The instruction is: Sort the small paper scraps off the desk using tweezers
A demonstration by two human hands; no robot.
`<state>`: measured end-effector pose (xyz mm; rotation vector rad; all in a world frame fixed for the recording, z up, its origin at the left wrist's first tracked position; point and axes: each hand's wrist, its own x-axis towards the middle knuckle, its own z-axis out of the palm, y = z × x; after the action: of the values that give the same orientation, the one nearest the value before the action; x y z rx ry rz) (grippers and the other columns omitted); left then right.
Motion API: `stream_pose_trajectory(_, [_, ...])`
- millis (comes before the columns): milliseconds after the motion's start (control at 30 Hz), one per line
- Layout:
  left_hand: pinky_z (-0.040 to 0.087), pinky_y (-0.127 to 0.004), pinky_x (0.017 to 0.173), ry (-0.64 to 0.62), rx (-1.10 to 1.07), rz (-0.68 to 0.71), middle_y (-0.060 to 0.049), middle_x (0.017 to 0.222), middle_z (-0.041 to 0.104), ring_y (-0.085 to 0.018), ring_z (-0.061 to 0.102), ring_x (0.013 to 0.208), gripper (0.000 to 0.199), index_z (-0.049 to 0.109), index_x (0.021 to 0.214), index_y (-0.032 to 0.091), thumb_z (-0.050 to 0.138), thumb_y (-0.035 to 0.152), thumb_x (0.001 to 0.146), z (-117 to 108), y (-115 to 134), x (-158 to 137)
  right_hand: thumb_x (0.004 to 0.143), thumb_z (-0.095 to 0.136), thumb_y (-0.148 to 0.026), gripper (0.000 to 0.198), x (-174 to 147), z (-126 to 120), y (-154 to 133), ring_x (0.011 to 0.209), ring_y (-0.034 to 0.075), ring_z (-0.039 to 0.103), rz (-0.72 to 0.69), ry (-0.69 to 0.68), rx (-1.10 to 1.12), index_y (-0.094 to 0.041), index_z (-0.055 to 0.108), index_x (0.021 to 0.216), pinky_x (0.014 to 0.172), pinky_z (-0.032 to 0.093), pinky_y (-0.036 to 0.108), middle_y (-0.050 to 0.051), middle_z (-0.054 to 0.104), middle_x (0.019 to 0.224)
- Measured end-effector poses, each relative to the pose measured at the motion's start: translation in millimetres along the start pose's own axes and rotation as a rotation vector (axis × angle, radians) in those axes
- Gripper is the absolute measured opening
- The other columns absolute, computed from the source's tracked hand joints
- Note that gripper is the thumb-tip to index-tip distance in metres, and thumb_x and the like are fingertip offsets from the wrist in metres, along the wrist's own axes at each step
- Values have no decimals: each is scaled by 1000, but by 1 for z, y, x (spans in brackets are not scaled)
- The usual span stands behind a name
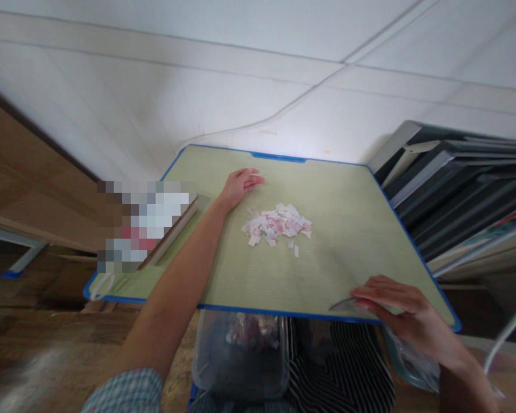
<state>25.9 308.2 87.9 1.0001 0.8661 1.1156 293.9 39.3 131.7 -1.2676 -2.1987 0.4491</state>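
A loose heap of small white and pinkish paper scraps (279,222) lies in the middle of a pale green tabletop (327,195) with a blue rim. My left hand (241,186) rests on the tabletop just beyond the heap's left end, fingers loosely stretched out and holding nothing. Near the front right edge, my right hand (391,301) pinches a thin, grey, pointed piece (342,304); its tip points left, and the rest is hidden by the fingers. A few scraps lie apart at the heap's near side.
A thick book (169,232), partly pixelated, lies on the left side. Dark flat panels (451,172) lean at the right. Below the front edge stand a clear plastic box (241,361) and black striped cloth (339,367). A white wall (241,97) rises behind.
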Motion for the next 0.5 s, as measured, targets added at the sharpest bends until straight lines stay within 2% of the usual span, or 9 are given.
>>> stream_pose_trajectory(100, [45,-23,77,3,3,-4,-4,68,69,-11,65,72,21,59,86,12,40,21,90,0,1,-1,82,60,-19,12,13,17,-2,64,15,66,92,171,-111,-20,69,90,59,52,25,2,71,74])
stream_pose_trajectory(200, [44,-23,75,10,8,-18,-3,68,69,-10,65,70,20,59,85,13,41,20,89,1,2,-2,81,58,-21,13,28,44,-9,55,15,65,165,278,-188,-16,69,86,56,53,26,2,69,63])
stream_pose_trajectory(267, [43,-23,75,20,11,-25,-3,67,68,-10,64,69,20,59,85,13,41,20,89,2,3,-3,81,56,-21,15,36,62,-17,54,15,65,208,294,-171,-15,69,84,55,53,25,2,70,62])
stream_pose_trajectory(367, [43,-22,75,25,11,-28,-4,67,68,-10,64,70,20,59,85,13,41,20,89,2,3,-2,83,53,-20,17,46,79,-29,53,14,65,144,288,-126,-14,69,83,55,53,25,3,71,63])
stream_pose_trajectory(500, [43,-23,76,7,-7,-13,-4,67,68,-10,64,70,20,59,86,12,41,20,89,0,0,0,84,53,-20,17,59,75,-25,61,16,67,62,303,-142,-16,70,85,61,54,27,5,73,71])
